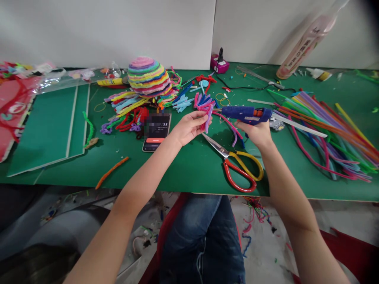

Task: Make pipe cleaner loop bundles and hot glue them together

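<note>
Near the middle of the green table, my left hand is closed on short pink and purple pipe cleaner pieces, which stand up from the fingertips. My right hand grips a blue hot glue gun by its handle. The gun points left, and its nozzle is close to the pieces; whether it touches them I cannot tell. Below both hands lie scissors with one red and one yellow handle, blades toward my left hand. Behind my left hand are more cut pink, purple and blue pieces.
A striped pipe cleaner dome stands at the back. A phone lies left of my left hand. Long pipe cleaners spread at the right, near a leaning bottle. At the left rests a green board. A black cord crosses the back.
</note>
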Motion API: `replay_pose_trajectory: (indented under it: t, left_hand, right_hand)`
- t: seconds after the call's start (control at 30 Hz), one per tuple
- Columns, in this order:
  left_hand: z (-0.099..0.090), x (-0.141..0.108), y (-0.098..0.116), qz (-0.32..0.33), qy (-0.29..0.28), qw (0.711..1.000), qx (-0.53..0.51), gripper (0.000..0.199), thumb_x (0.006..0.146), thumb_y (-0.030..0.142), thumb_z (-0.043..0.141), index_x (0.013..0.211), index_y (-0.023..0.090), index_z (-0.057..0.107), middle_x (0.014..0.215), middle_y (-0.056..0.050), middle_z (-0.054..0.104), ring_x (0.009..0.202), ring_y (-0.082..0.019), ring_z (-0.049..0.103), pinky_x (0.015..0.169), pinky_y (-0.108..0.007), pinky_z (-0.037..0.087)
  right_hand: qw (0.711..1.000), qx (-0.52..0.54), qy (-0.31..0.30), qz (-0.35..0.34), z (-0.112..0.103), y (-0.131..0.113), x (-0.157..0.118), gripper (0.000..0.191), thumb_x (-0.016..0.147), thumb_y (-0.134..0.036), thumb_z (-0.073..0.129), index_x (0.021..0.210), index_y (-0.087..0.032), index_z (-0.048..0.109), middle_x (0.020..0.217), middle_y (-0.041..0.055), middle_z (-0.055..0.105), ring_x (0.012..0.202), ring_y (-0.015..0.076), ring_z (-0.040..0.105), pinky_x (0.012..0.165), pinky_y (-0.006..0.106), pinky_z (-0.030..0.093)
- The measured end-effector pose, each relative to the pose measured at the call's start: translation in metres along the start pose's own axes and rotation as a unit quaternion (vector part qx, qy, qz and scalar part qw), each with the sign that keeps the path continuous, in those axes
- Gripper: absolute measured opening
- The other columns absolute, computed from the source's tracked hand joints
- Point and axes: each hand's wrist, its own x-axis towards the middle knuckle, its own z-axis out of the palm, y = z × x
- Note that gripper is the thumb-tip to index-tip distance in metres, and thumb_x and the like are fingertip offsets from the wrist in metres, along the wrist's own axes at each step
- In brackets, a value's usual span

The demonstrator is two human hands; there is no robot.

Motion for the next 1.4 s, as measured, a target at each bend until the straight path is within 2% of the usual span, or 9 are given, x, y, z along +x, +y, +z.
replay_pose_trajectory:
  t: [0.2, 0.5, 0.7, 0.87, 1.0, 1.1, 1.23, 1.33, 1.4]
  left_hand:
    - [-0.001, 0.0, 0.0, -0.001, -0.007, 1.0, 0.003, 0.011, 0.08, 0.004, 0.063, 0.077, 0.014, 0.065, 0.071, 0.001, 0.07, 0.061, -0.005, 0.065, 0.06, -0.016, 0.051]
    - [-0.001, 0.0, -0.001, -0.007, -0.011, 1.0, 0.013, 0.012, 0.078, 0.003, 0.064, 0.076, 0.014, 0.063, 0.069, 0.002, 0.07, 0.061, -0.006, 0.066, 0.061, -0.017, 0.051]
    - [-0.003, -0.001, -0.001, -0.013, -0.057, 0.998, 0.03, 0.01, 0.076, 0.005, 0.068, 0.075, 0.014, 0.065, 0.07, 0.001, 0.069, 0.063, -0.008, 0.065, 0.061, -0.019, 0.051]
    - [-0.005, 0.003, 0.002, 0.013, 0.004, 1.0, -0.009, 0.01, 0.078, 0.006, 0.065, 0.076, 0.017, 0.067, 0.071, 0.002, 0.07, 0.063, -0.006, 0.065, 0.06, -0.017, 0.051]
    - [-0.009, 0.008, 0.006, 0.028, 0.036, 0.998, -0.052, 0.014, 0.081, 0.005, 0.062, 0.074, 0.017, 0.066, 0.069, 0.002, 0.069, 0.064, -0.006, 0.065, 0.059, -0.016, 0.05]
    - [-0.012, 0.011, 0.007, 0.033, 0.04, 0.997, -0.06, 0.014, 0.081, 0.006, 0.062, 0.073, 0.017, 0.065, 0.069, 0.002, 0.069, 0.063, -0.005, 0.064, 0.058, -0.015, 0.049]
    - [-0.014, 0.011, 0.009, 0.045, 0.04, 0.996, -0.063, 0.012, 0.081, 0.006, 0.062, 0.076, 0.016, 0.067, 0.068, 0.002, 0.069, 0.062, -0.005, 0.064, 0.057, -0.015, 0.049]
    - [-0.014, 0.011, 0.01, 0.064, 0.039, 0.995, -0.065, 0.011, 0.081, 0.006, 0.062, 0.077, 0.015, 0.066, 0.066, 0.003, 0.068, 0.059, -0.004, 0.063, 0.056, -0.015, 0.049]
    - [-0.013, 0.011, 0.011, 0.078, 0.04, 0.994, -0.065, 0.01, 0.08, 0.005, 0.063, 0.076, 0.015, 0.065, 0.064, 0.003, 0.067, 0.057, -0.004, 0.062, 0.057, -0.016, 0.049]
  right_hand:
    - [1.0, -0.007, 0.001, -0.007, -0.001, 0.002, 0.001, 0.015, 0.064, -0.026, 0.073, 0.068, -0.02, 0.059, 0.072, 0.0016, 0.065, 0.079, 0.0209, 0.064, 0.078, 0.042, 0.057]
    - [0.999, -0.048, 0.018, -0.018, 0.0, 0.007, 0.001, 0.017, 0.068, -0.033, 0.072, 0.078, -0.021, 0.064, 0.079, 0.0026, 0.07, 0.085, 0.023, 0.067, 0.082, 0.043, 0.057]
    - [0.983, -0.132, 0.118, 0.053, -0.012, 0.028, 0.017, 0.034, 0.069, -0.046, 0.073, 0.089, -0.02, 0.066, 0.094, 0.0106, 0.072, 0.092, 0.0298, 0.067, 0.083, 0.048, 0.055]
    - [0.944, -0.26, 0.153, 0.133, -0.032, 0.051, 0.029, 0.043, 0.071, -0.045, 0.071, 0.1, -0.013, 0.065, 0.104, 0.0178, 0.069, 0.1, 0.0337, 0.065, 0.09, 0.05, 0.05]
    - [0.915, -0.324, 0.155, 0.181, -0.031, 0.056, 0.032, 0.054, 0.077, -0.05, 0.063, 0.112, -0.01, 0.06, 0.113, 0.0212, 0.066, 0.108, 0.035, 0.061, 0.093, 0.051, 0.048]
    - [0.885, -0.384, 0.162, 0.21, -0.028, 0.051, 0.031, 0.065, 0.079, -0.056, 0.058, 0.121, -0.006, 0.055, 0.123, 0.0257, 0.06, 0.118, 0.038, 0.054, 0.098, 0.053, 0.043]
    - [0.854, -0.469, 0.12, 0.189, -0.038, 0.029, 0.011, 0.083, 0.073, -0.067, 0.059, 0.125, -0.002, 0.051, 0.131, 0.0315, 0.052, 0.126, 0.0441, 0.045, 0.101, 0.055, 0.039]
    - [0.826, -0.524, 0.088, 0.187, -0.048, 0.0, -0.019, 0.073, 0.077, -0.066, 0.054, 0.121, -0.008, 0.055, 0.117, 0.0291, 0.061, 0.111, 0.0442, 0.057, 0.086, 0.058, 0.046]
    - [0.814, -0.543, 0.028, 0.204, -0.047, -0.018, -0.031, 0.059, 0.082, -0.066, 0.046, 0.105, -0.015, 0.064, 0.097, 0.0229, 0.068, 0.093, 0.0408, 0.064, 0.078, 0.057, 0.048]
